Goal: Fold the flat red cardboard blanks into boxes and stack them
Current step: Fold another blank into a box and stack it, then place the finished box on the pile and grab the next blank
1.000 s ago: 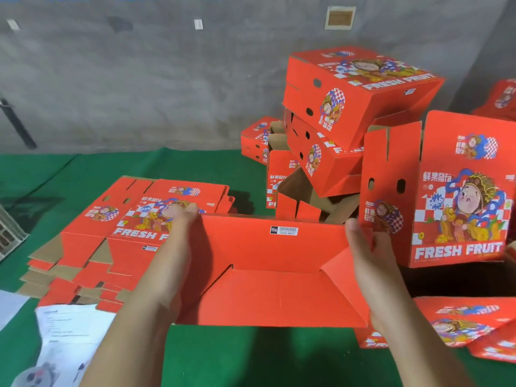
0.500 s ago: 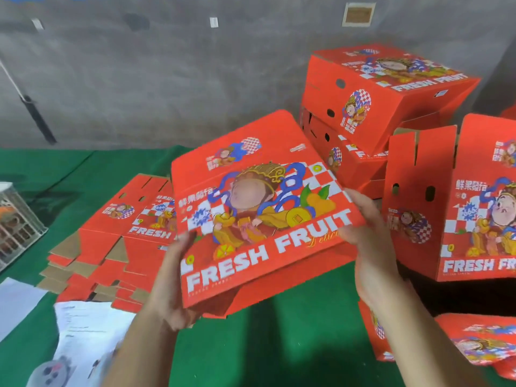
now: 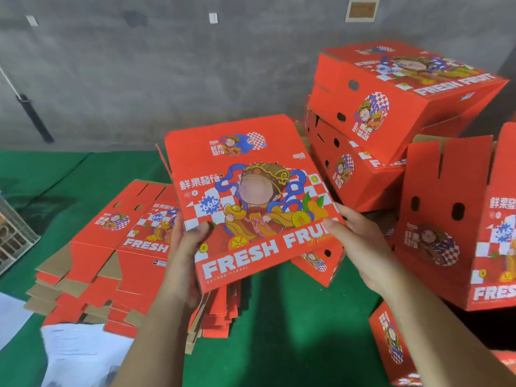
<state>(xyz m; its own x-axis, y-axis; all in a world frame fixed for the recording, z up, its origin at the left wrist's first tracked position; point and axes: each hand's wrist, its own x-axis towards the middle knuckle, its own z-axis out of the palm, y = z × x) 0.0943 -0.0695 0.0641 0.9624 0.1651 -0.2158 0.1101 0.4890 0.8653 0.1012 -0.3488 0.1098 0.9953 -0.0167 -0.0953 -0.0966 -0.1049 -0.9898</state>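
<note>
**Both hands hold a printed red box above the green table**

At the bottom of the frame two bare forearms rise toward the centre. The left hand (image 3: 187, 248) grips the lower left corner of the red box (image 3: 251, 202), its thumb lying flat on the printed face and the remaining fingers hidden behind the cardboard. The right hand (image 3: 360, 244) holds the lower right edge, thumb pressed on top near the "FRESH FRUIT" lettering and the fingers curled round the side beneath it. The box sits mid-frame, lifted clear of the green table cover (image 3: 284, 331) and tilted so its printed top faces the camera, with a flap standing up along its far edge.

In the lower left corner lie white paper sheets (image 3: 81, 353). Just beyond them, left of centre, rests the stack of flat blanks (image 3: 111, 261), red faces up with brown cardboard edges showing along its sides. At the lower right a red carton (image 3: 391, 339) lies on the cover, cut off by the frame edge.

Further right an open-topped upright box (image 3: 452, 227) stands on end. Behind it, in the upper right, folded boxes (image 3: 391, 107) sit piled at tilted angles. A wire crate (image 3: 14, 238) shows at the left edge. A grey concrete wall (image 3: 139, 79) fills the top.
</note>
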